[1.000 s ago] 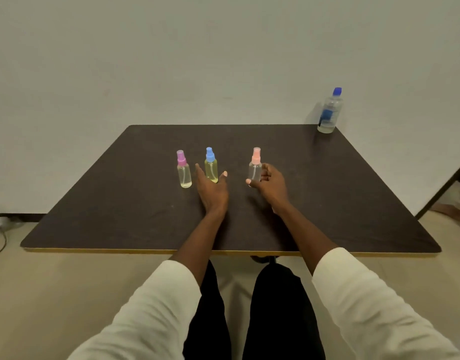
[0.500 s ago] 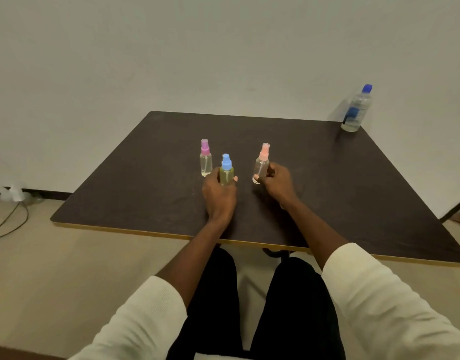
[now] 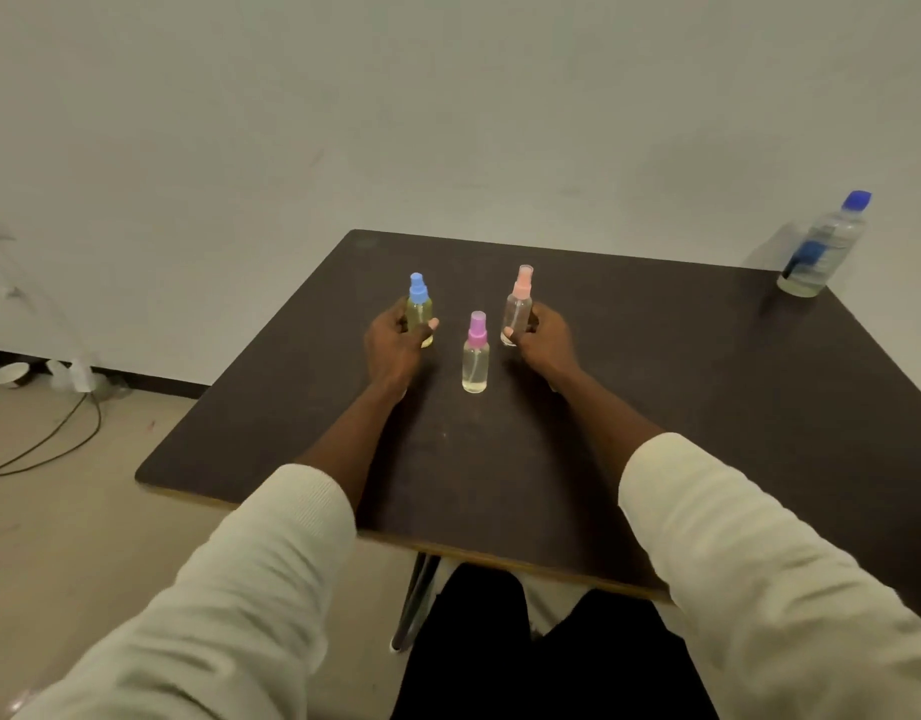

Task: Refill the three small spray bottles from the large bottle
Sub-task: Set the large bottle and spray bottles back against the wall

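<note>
Blue-capped bottle (image 3: 419,310) had shifted left of the pink-capped bottle (image 3: 475,353), in the left hand (image 3: 396,339)
Right hand (image 3: 544,339) gripped the peach-capped bottle (image 3: 518,306); both stood on the table (image 3: 655,387). Still arranging; next, fetch the capped large bottle (image 3: 824,246) from the far right corner
</note>
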Demonstrator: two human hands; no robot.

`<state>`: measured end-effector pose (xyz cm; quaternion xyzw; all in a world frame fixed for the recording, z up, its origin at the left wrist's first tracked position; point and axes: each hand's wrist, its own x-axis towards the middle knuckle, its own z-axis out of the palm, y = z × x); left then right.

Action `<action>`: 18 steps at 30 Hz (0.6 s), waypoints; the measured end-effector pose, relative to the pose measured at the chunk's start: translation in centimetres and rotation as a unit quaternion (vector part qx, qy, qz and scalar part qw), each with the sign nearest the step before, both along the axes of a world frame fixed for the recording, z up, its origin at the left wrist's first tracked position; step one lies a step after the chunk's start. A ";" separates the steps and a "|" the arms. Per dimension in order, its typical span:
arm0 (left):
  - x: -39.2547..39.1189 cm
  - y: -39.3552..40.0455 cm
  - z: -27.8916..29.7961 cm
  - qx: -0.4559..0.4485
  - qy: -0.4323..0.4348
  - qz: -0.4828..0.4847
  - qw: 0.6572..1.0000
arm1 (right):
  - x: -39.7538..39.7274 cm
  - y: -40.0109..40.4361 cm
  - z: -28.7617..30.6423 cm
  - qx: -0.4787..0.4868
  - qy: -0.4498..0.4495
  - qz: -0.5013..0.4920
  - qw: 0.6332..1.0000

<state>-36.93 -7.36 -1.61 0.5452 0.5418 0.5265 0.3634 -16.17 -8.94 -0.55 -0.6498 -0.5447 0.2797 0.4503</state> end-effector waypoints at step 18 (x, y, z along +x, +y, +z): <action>7.2 27.1 -0.4 0.062 0.069 0.016 0.996 | -0.6 27.4 -2.0 0.075 -0.059 -0.076 0.993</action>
